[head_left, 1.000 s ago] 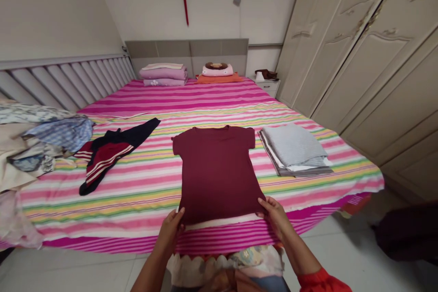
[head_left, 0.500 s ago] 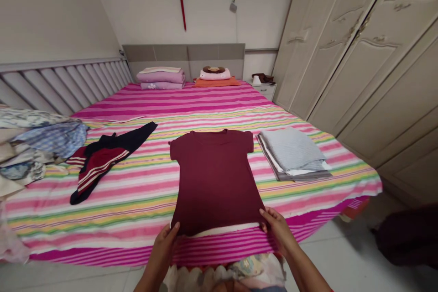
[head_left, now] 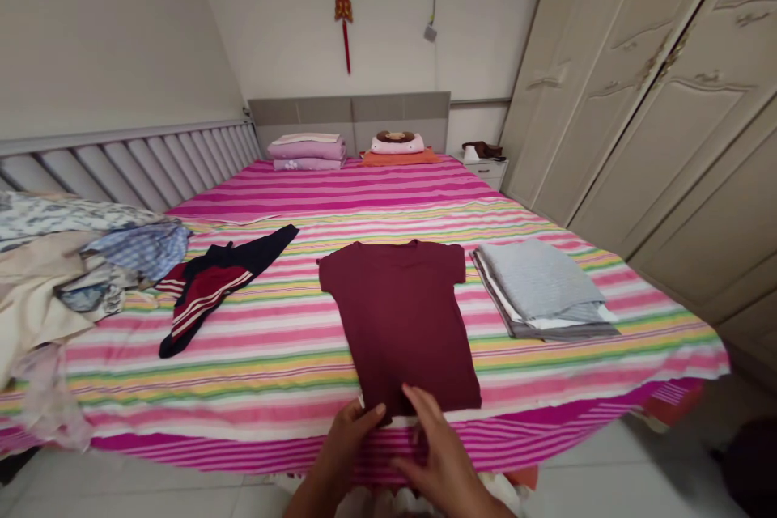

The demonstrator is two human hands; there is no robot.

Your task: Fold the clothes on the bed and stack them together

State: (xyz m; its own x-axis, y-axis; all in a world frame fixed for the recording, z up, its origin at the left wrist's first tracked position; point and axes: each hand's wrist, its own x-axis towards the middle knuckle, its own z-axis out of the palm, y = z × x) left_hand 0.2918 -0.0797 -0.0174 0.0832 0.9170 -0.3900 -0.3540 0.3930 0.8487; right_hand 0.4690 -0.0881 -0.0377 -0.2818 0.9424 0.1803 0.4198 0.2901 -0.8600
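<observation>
A maroon short-sleeved T-shirt [head_left: 406, 316] lies spread flat on the bed, its neck toward the headboard and its hem toward me. My left hand [head_left: 345, 445] pinches the lower left corner of the hem between thumb and fingers; that side is drawn inward. Beside it, my right hand [head_left: 442, 453] hovers by the middle of the hem, thumb and fingers apart. Its index fingertip overlaps the shirt's lower edge, and whether it touches the cloth I cannot tell.
Right of the shirt sits a stack of folded grey clothes [head_left: 540, 283]. A navy and red garment [head_left: 212, 283] lies crumpled at left, near a heap of loose clothes [head_left: 54, 275]. Folded bedding [head_left: 307, 150] rests by the headboard [head_left: 401, 109]. A wardrobe [head_left: 613, 97] stands at right.
My right hand has let go of the right hem corner and moved left to the hem's middle. My left hand, still gripping its corner, has shifted inward. The view has tilted up and turned left.
</observation>
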